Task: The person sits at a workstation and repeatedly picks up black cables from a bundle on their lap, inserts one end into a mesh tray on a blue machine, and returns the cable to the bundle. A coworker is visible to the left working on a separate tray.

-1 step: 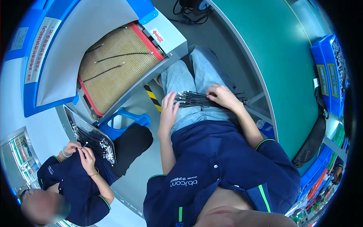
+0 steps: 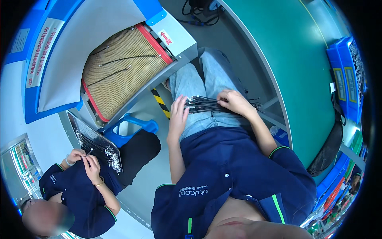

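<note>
A bundle of thin black cables [image 2: 203, 104] with small silvery ends lies across my lap, on light blue jeans. My left hand [image 2: 179, 115] stands at the bundle's left end, fingers stretched upward and somewhat apart, touching or very near the cable tips. Over the right half of the bundle, my right hand [image 2: 234, 102] is closed, its bent fingers and thumb gripping cables from above. Its palm hides part of the bundle, and other cable ends stick out beyond the wrist on the right.
On the left, a machine's mesh conveyor belt [image 2: 123, 65] carries several black cables. A co-worker [image 2: 85, 191] handles a cable over a tray of cables [image 2: 113, 139], beside a blue stool [image 2: 131, 129]. A green table [image 2: 294, 59] with blue bins [image 2: 344, 83] stands on the right.
My left hand has shifted very slightly to the right against the cable ends. My right hand stays where it was.
</note>
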Demonstrator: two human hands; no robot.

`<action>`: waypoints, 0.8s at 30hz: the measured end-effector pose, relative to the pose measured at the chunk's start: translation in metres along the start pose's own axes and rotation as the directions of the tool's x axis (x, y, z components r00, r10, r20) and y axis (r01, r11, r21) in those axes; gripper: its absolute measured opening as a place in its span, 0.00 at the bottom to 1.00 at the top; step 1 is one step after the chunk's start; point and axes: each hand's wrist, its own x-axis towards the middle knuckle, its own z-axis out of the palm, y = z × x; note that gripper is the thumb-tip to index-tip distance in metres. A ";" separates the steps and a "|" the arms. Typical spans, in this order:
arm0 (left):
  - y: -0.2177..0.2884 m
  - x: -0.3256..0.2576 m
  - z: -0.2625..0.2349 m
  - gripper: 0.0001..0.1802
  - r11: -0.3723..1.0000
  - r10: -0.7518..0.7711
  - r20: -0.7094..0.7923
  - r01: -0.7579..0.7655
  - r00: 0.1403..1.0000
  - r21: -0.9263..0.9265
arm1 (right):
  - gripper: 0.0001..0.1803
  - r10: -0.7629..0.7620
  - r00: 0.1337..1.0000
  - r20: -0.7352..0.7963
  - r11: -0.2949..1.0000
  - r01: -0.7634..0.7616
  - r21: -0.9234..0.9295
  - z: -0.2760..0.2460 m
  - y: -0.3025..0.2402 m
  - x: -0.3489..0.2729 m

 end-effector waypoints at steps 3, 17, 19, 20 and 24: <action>-0.009 0.001 0.004 0.19 0.996 0.061 0.071 -0.066 0.996 0.067 | 0.06 -0.044 0.999 -0.013 0.998 0.044 0.040 -0.008 -0.008 -0.002; 0.026 0.015 -0.014 0.08 0.991 0.104 0.058 -0.098 0.993 -0.093 | 0.13 -0.326 0.938 -0.117 0.937 0.337 0.094 -0.006 -0.048 0.015; 0.033 0.016 -0.017 0.08 0.989 0.114 0.068 -0.107 0.991 -0.106 | 0.10 -0.405 0.906 -0.120 0.909 0.413 0.056 0.001 -0.049 0.018; 0.036 0.015 -0.019 0.07 0.988 0.114 0.065 -0.107 0.991 -0.110 | 0.07 -0.422 0.894 -0.148 0.897 0.435 0.071 0.001 -0.050 0.019; 0.037 0.014 -0.021 0.07 0.979 0.110 0.051 -0.100 0.993 -0.179 | 0.07 -0.432 0.879 -0.202 0.881 0.459 0.115 -0.002 -0.050 0.018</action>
